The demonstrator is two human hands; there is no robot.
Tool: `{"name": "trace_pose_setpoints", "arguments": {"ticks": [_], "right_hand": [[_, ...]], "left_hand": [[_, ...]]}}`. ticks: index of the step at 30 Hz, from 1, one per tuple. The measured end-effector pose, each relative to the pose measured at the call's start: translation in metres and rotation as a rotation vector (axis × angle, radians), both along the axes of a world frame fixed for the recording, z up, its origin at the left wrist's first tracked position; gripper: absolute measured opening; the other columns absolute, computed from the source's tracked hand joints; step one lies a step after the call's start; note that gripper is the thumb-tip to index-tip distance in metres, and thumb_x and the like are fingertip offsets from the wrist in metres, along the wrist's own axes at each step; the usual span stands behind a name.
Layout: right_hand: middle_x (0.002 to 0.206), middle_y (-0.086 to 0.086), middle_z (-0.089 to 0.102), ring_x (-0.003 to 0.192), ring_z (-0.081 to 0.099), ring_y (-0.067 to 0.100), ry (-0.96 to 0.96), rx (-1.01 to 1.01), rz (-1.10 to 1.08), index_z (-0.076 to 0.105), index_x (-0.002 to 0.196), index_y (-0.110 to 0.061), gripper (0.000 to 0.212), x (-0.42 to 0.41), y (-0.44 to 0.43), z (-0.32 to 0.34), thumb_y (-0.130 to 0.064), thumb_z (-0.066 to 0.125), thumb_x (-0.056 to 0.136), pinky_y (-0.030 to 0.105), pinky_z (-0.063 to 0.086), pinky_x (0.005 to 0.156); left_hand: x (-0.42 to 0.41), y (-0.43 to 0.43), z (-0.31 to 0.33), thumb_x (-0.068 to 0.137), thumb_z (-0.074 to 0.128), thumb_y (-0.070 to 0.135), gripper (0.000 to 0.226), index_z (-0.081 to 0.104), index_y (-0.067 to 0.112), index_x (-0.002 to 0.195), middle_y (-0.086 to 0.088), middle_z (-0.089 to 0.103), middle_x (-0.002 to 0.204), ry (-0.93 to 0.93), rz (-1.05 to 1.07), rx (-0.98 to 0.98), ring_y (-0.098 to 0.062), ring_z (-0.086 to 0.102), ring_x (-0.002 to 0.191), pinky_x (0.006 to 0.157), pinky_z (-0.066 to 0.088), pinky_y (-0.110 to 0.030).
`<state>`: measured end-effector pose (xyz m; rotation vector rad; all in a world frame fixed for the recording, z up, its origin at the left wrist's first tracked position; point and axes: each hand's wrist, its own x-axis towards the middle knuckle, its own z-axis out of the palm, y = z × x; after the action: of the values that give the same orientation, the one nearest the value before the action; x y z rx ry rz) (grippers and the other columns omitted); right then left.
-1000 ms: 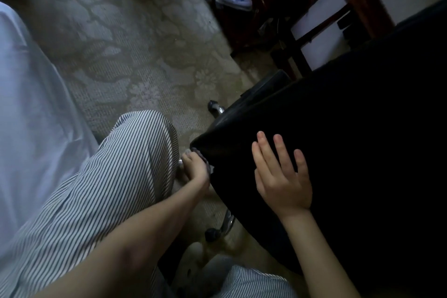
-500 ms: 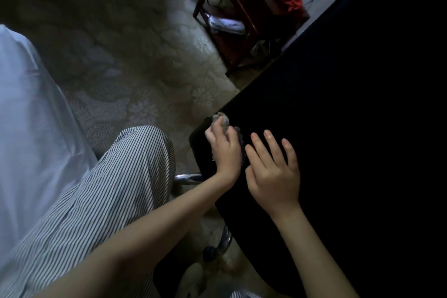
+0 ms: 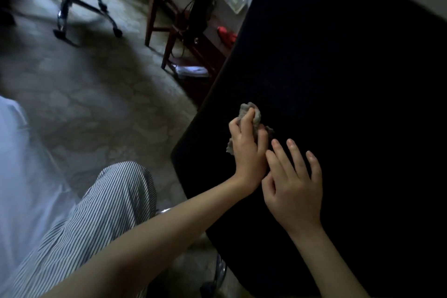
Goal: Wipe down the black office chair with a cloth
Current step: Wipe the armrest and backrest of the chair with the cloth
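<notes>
The black office chair (image 3: 338, 104) fills the right half of the view as one broad dark surface. My left hand (image 3: 246, 150) grips a crumpled grey cloth (image 3: 252, 113) and presses it against that surface near its left edge. My right hand (image 3: 294, 184) lies flat on the chair just to the right of the left hand, fingers straight and spread. A chrome leg and a caster (image 3: 217, 276) of the chair show below its lower edge.
My knee in striped trousers (image 3: 101, 213) is at lower left, a white sheet (image 3: 26, 164) beside it. A second wheeled chair base (image 3: 72, 5) stands at upper left on patterned carpet. A dark wooden table frame (image 3: 167, 31) with a bag and red item stands behind.
My left hand has carried the cloth from the chair's lower left corner up onto its broad surface. The right hand has stayed flat. The view has tilted upward.
</notes>
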<state>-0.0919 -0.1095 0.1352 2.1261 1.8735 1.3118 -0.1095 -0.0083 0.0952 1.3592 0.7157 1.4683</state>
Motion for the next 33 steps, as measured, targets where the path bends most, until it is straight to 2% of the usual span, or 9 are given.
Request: {"name": "trace_pose_setpoints", "arguments": {"ticks": [6, 9, 11, 14, 19, 24, 28, 31, 33], "right_hand": [[0.127, 0.014, 0.059, 0.127, 0.04, 0.024, -0.026, 0.173, -0.027, 0.048, 0.121, -0.004, 0.039, 0.002, -0.045, 0.037, -0.017, 0.042, 0.085, 0.04, 0.021, 0.11], [0.113, 0.019, 0.064, 0.123, 0.044, 0.028, -0.002, 0.272, -0.009, 0.05, 0.106, -0.003, 0.028, 0.005, -0.065, 0.052, -0.013, 0.046, 0.08, 0.042, 0.027, 0.107], [0.102, 0.019, 0.066, 0.118, 0.046, 0.03, -0.012, 0.277, -0.006, 0.049, 0.096, -0.006, 0.018, 0.008, -0.079, 0.057, -0.014, 0.047, 0.08, 0.044, 0.029, 0.104], [0.102, 0.015, 0.068, 0.114, 0.046, 0.029, -0.165, 0.074, -0.013, 0.051, 0.103, -0.009, 0.023, 0.02, -0.102, 0.058, -0.017, 0.044, 0.083, 0.043, 0.028, 0.105], [0.123, 0.009, 0.062, 0.124, 0.042, 0.024, -0.264, -0.155, -0.015, 0.051, 0.12, -0.013, 0.034, 0.036, -0.123, 0.067, -0.02, 0.029, 0.094, 0.038, 0.017, 0.111], [0.123, 0.008, 0.062, 0.123, 0.043, 0.024, -0.357, -0.116, 0.011, 0.053, 0.12, -0.012, 0.038, 0.037, -0.142, 0.075, -0.023, 0.048, 0.084, 0.038, 0.018, 0.112], [0.116, 0.005, 0.066, 0.118, 0.047, 0.022, -0.427, -0.018, 0.076, 0.056, 0.112, -0.012, 0.028, 0.024, -0.145, 0.083, -0.02, 0.047, 0.087, 0.036, 0.014, 0.115], [0.116, 0.004, 0.067, 0.119, 0.047, 0.021, -0.423, 0.045, 0.092, 0.056, 0.112, -0.012, 0.028, 0.016, -0.137, 0.083, -0.017, 0.044, 0.087, 0.035, 0.015, 0.114], [0.12, 0.002, 0.065, 0.122, 0.045, 0.018, -0.443, 0.021, 0.097, 0.055, 0.115, -0.013, 0.031, 0.015, -0.124, 0.083, -0.017, 0.039, 0.089, 0.033, 0.013, 0.115]], "left_hand": [[0.003, -0.037, 0.07, 0.09, 0.041, 0.03, 0.043, 0.048, 0.01, 0.127, -0.011, 0.043, 0.118, -0.075, 0.032, 0.241, -0.012, 0.05, 0.095, 0.08, 0.047, -0.021], [0.008, -0.059, 0.079, 0.095, 0.045, 0.033, 0.019, 0.054, 0.031, 0.112, -0.003, 0.056, 0.108, -0.102, -0.026, 0.425, -0.008, 0.05, 0.092, 0.082, 0.043, -0.017], [0.004, -0.064, 0.073, 0.097, 0.04, 0.04, 0.019, 0.059, 0.04, 0.101, 0.006, 0.056, 0.101, -0.119, -0.007, 0.719, -0.011, 0.051, 0.089, 0.081, 0.043, -0.029], [0.008, -0.044, 0.048, 0.101, 0.031, 0.034, 0.033, 0.058, 0.024, 0.117, -0.008, 0.043, 0.112, 0.041, 0.028, 1.175, -0.022, 0.049, 0.091, 0.082, 0.041, -0.035], [0.024, -0.024, 0.045, 0.099, 0.038, 0.03, 0.022, 0.054, 0.024, 0.113, -0.008, 0.041, 0.109, 0.005, 0.224, 1.036, -0.021, 0.048, 0.088, 0.081, 0.042, -0.035], [0.014, 0.0, 0.045, 0.098, 0.035, 0.029, 0.024, 0.049, 0.021, 0.116, -0.009, 0.034, 0.117, 0.064, 0.165, 0.767, -0.022, 0.044, 0.099, 0.088, 0.036, -0.03], [0.003, 0.03, 0.053, 0.089, 0.041, 0.017, 0.03, 0.046, 0.018, 0.119, -0.014, 0.036, 0.119, 0.113, 0.141, 0.628, -0.024, 0.048, 0.1, 0.086, 0.04, -0.028], [-0.001, 0.052, 0.068, 0.091, 0.043, 0.009, 0.032, 0.049, 0.004, 0.121, -0.023, 0.041, 0.118, 0.098, 0.043, 0.306, -0.029, 0.05, 0.102, 0.092, 0.043, -0.032], [-0.001, 0.054, 0.079, 0.092, 0.044, 0.005, 0.031, 0.048, 0.003, 0.122, -0.022, 0.039, 0.119, 0.109, -0.015, 0.109, -0.031, 0.05, 0.101, 0.09, 0.039, -0.025]]}}
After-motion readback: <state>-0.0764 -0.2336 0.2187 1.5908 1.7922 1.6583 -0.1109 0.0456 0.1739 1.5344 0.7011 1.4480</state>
